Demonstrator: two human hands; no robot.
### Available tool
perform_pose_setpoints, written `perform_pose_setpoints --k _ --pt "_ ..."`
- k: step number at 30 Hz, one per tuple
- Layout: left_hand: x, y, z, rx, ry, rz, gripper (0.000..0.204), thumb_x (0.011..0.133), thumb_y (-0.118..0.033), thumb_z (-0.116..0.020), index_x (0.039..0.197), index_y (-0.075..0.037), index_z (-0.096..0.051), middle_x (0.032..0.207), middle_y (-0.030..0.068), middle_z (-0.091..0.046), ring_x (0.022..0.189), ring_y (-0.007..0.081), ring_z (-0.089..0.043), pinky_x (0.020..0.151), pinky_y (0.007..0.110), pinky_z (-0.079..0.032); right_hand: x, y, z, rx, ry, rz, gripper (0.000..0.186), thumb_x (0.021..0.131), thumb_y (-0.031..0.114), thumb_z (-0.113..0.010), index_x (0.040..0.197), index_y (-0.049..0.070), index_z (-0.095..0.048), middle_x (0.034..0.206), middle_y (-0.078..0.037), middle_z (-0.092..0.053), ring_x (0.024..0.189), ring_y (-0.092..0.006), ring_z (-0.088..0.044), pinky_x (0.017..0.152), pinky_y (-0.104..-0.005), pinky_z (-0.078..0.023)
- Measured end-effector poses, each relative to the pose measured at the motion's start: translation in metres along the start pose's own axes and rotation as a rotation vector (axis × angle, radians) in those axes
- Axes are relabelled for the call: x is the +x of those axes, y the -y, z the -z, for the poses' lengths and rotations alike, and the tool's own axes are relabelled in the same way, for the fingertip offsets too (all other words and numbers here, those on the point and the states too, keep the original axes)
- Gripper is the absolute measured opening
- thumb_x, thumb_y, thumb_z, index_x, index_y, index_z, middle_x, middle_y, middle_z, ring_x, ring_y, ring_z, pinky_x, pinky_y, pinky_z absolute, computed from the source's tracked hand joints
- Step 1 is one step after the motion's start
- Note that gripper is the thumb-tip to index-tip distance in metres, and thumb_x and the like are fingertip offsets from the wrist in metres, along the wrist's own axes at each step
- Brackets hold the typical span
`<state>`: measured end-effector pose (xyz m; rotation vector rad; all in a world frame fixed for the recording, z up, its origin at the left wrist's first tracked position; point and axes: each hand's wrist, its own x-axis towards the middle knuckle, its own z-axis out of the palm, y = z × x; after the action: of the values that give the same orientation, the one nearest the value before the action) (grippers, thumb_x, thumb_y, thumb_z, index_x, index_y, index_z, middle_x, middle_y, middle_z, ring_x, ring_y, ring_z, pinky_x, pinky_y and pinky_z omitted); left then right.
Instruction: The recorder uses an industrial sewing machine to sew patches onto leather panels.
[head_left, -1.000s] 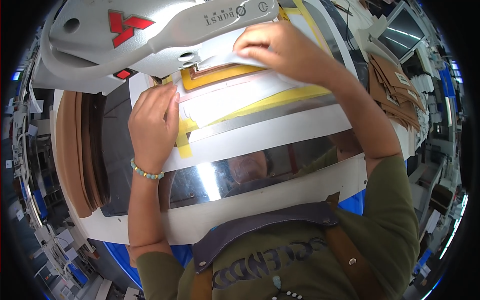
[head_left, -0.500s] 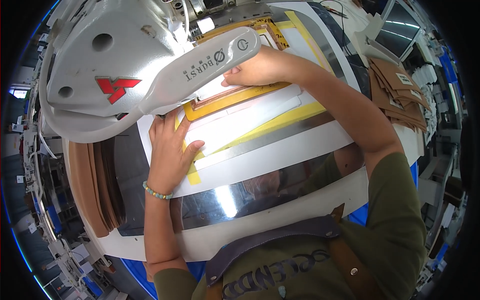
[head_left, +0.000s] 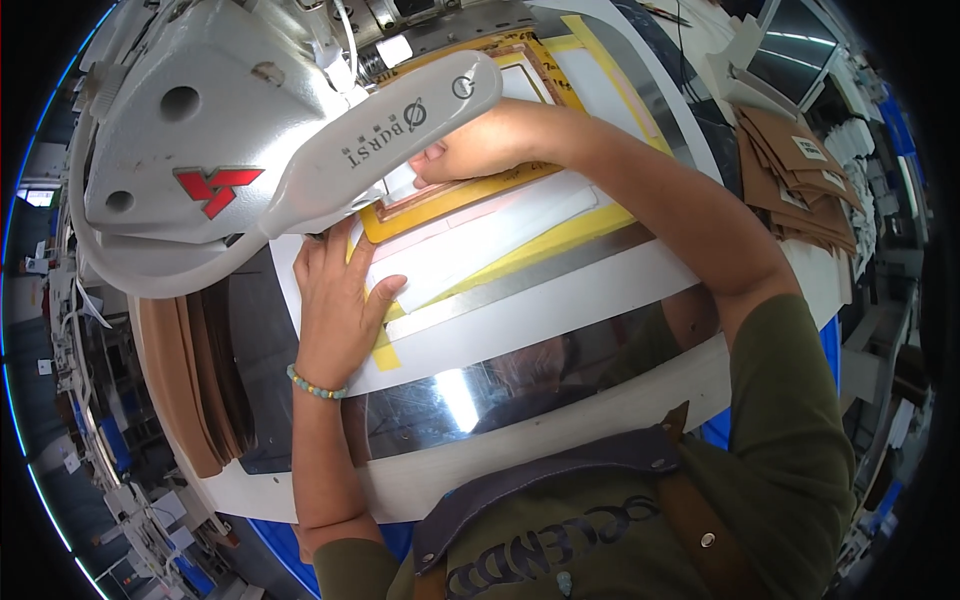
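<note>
My left hand (head_left: 340, 290) lies open and flat, thumb spread, on the left part of a white template sheet (head_left: 460, 255) edged with yellow tape. Its fingertips reach the near-left corner of a yellow frame (head_left: 480, 195). My right hand (head_left: 490, 140) is over that frame with its fingers curled down inside it. A grey lamp arm (head_left: 370, 150) covers part of those fingers, so whatever they pinch or press on is hidden. The white sewing machine head (head_left: 190, 140) with a red emblem stands at the left, just beyond my left hand.
Brown boards (head_left: 185, 380) stand stacked at the left. Brown paper pieces (head_left: 795, 180) with white labels lie at the right, near a dark screen (head_left: 795, 60). A shiny metal plate (head_left: 520, 390) lies along the near side of the table.
My right hand has shifted a little left and nearer over the yellow frame. The left hand stays in about the same place. The whole view has shifted slightly.
</note>
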<state>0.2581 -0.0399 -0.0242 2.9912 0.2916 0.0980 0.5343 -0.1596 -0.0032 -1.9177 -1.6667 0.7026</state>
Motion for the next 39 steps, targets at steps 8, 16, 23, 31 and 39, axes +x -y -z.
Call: perform_pose_setpoints --k 8,16,23,31,39 --pt "-0.002 0.002 0.001 -0.030 -0.070 0.011 0.064 0.103 -0.047 -0.061 0.151 -0.004 -0.060 0.162 0.0215 -0.047 0.151 0.0433 -0.036 0.126 0.056 -0.022 -0.032 -0.021 0.081 -0.067 0.053 -0.127 0.024 0.092 0.027 -0.084 0.104 0.007 -0.081 0.088 -0.005 -0.077 0.082 -0.0120 -0.071 0.076 -0.0271 -0.054" --pt "0.000 0.000 -0.003 -0.025 -0.076 0.017 0.061 0.103 -0.044 -0.063 0.151 -0.005 -0.061 0.161 0.0224 -0.046 0.151 0.0427 -0.036 0.125 0.055 -0.023 -0.054 -0.026 0.078 -0.163 0.144 -0.195 0.006 0.090 0.013 -0.080 0.092 0.008 -0.080 0.081 -0.003 -0.076 0.074 -0.0084 -0.068 0.067 -0.0260 -0.051" --pt "0.000 -0.003 -0.003 -0.014 -0.085 0.020 0.059 0.104 -0.042 -0.064 0.149 -0.005 -0.062 0.160 0.0242 -0.046 0.150 0.0432 -0.036 0.124 0.056 -0.023 -0.057 -0.021 0.076 -0.204 0.172 -0.190 0.004 0.087 0.008 -0.081 0.090 0.006 -0.080 0.079 -0.004 -0.076 0.071 -0.0093 -0.069 0.064 -0.0267 -0.051" --pt "0.000 -0.004 -0.003 -0.012 -0.089 0.032 0.058 0.106 -0.045 -0.060 0.149 -0.005 -0.063 0.160 0.0248 -0.047 0.149 0.0430 -0.037 0.124 0.055 -0.023 -0.059 -0.010 0.073 -0.275 0.177 -0.226 0.002 0.086 0.008 -0.080 0.086 0.007 -0.079 0.084 -0.005 -0.074 0.080 -0.0146 -0.070 0.071 -0.0299 -0.054" --pt "0.000 0.000 -0.007 0.031 -0.097 0.016 0.058 0.108 -0.044 -0.054 0.147 -0.002 -0.061 0.164 0.0236 -0.043 0.151 0.0417 -0.037 0.125 0.052 -0.023 -0.062 -0.018 0.058 -0.758 -0.019 -0.163 0.012 0.090 0.005 -0.063 0.088 0.009 -0.075 0.105 -0.008 -0.066 0.109 -0.0241 -0.064 0.093 -0.0377 -0.053"
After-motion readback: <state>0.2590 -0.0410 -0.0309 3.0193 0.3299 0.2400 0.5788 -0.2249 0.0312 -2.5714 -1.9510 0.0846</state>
